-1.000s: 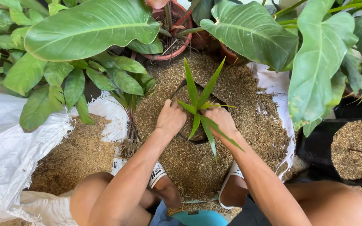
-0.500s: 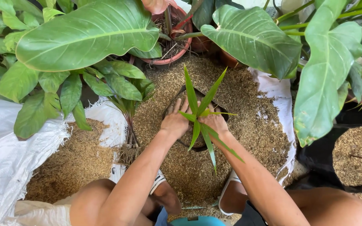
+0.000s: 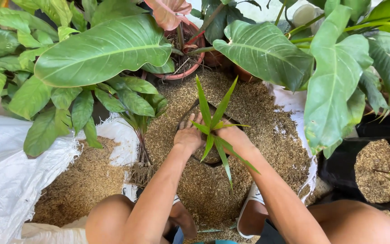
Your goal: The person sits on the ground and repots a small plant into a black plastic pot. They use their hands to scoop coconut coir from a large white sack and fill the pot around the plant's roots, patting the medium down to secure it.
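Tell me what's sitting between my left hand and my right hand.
In the head view, the small green seedling stands between the left hand and the right hand, rooted in the husk-filled black pot.

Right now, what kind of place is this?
Probably a home garden potting spot: big-leaved green potted plants, brown rice-husk mix spread on white woven sacks, and a black grow bag.

Your left hand (image 3: 188, 135) lies flat, fingers spread, on the husk fill beside the young spiky plant (image 3: 213, 124); your right hand (image 3: 233, 134) presses in from the other side, both touching its base inside the black grow bag (image 3: 202, 158). Rice husks (image 3: 271, 131) surround the bag, white sack (image 3: 5, 180) off left, big leaves (image 3: 100, 49) overhead.
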